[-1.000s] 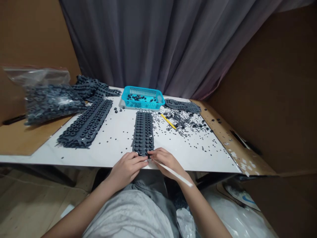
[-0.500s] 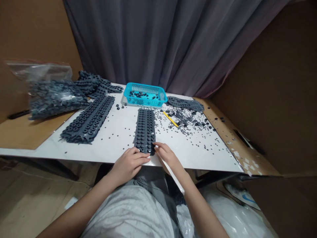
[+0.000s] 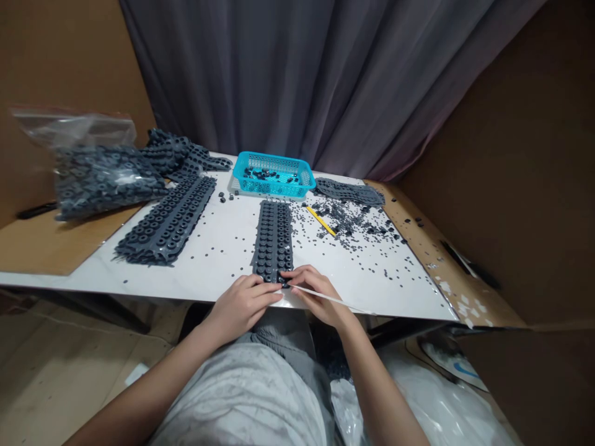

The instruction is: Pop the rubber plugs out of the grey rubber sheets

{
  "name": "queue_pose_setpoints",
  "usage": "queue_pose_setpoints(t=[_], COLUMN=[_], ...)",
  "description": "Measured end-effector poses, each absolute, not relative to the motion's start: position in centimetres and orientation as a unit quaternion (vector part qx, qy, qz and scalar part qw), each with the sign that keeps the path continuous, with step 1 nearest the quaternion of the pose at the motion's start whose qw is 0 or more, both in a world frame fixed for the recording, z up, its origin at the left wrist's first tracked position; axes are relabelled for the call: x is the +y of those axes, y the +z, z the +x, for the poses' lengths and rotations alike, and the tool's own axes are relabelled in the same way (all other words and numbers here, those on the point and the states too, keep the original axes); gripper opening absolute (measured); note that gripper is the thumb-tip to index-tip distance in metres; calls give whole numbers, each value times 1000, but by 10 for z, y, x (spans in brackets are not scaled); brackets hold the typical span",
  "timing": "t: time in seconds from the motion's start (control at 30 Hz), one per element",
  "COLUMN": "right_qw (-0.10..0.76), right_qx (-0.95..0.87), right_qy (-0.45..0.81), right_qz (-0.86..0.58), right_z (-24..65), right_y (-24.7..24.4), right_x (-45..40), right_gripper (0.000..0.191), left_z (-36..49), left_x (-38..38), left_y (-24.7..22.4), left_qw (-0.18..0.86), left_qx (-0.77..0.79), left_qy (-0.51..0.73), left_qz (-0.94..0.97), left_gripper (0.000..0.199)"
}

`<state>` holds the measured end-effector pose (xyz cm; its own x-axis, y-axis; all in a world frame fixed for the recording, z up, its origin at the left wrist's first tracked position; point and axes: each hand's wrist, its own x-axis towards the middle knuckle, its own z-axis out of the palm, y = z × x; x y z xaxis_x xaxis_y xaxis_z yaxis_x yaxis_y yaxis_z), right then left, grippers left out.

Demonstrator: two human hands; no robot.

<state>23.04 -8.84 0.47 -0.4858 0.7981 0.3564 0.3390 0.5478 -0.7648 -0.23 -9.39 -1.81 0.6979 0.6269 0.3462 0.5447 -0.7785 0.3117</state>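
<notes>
A dark grey rubber strip (image 3: 274, 235) with rows of round studs lies lengthwise on the white table in front of me. My left hand (image 3: 246, 305) rests at its near left corner, fingers together and fingertips on the near edge. At the near right corner, my right hand (image 3: 318, 294) is closed round a thin white stick (image 3: 337, 300), whose tip is at the strip's last studs. The fingertips of both hands are close together. What lies directly under them is partly hidden.
A stack of studded strips (image 3: 167, 223) and a clear bag of dark pieces (image 3: 102, 179) are on the left. Behind the strip stands a blue basket (image 3: 274, 176) with small black pieces. A yellow stick (image 3: 320, 220) and scattered dark bits lie right, before another strip (image 3: 349, 192).
My right hand has turned, and the white stick has swung from steep to nearly flat, pointing right. Its fingers have shifted down and left to the strip's near edge. My left hand has barely moved.
</notes>
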Motion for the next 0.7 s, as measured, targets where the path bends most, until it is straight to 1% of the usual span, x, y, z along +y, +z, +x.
queue_pose_setpoints(t=[0.1, 0.17, 0.33, 0.43, 0.53, 0.7], right_qw=[356, 341, 290, 285, 293, 303], right_qx=[-812, -833, -900, -911, -906, -890], right_qy=[298, 259, 60, -7, -19, 27], right_qz=[-353, -350, -320, -299, -305, -339], right_z=[230, 229, 229, 229, 228, 226], right_y=[4, 2, -10, -15, -16, -16], right_x=[-89, -89, -87, -85, -86, -89], right_gripper=[10, 12, 17, 16, 16, 19], left_z=[-2, -1, -1, -1, -1, -1], left_x=[-94, -94, -93, -93, -93, -93], left_y=[-16, -15, -17, -18, -16, -14], left_qw=[99, 106, 115, 116, 117, 117], left_qx=[322, 323, 322, 321, 324, 326], left_qy=[221, 222, 228, 229, 229, 227], left_qz=[915, 914, 912, 912, 911, 910], left_gripper=[33, 33, 33, 33, 34, 33])
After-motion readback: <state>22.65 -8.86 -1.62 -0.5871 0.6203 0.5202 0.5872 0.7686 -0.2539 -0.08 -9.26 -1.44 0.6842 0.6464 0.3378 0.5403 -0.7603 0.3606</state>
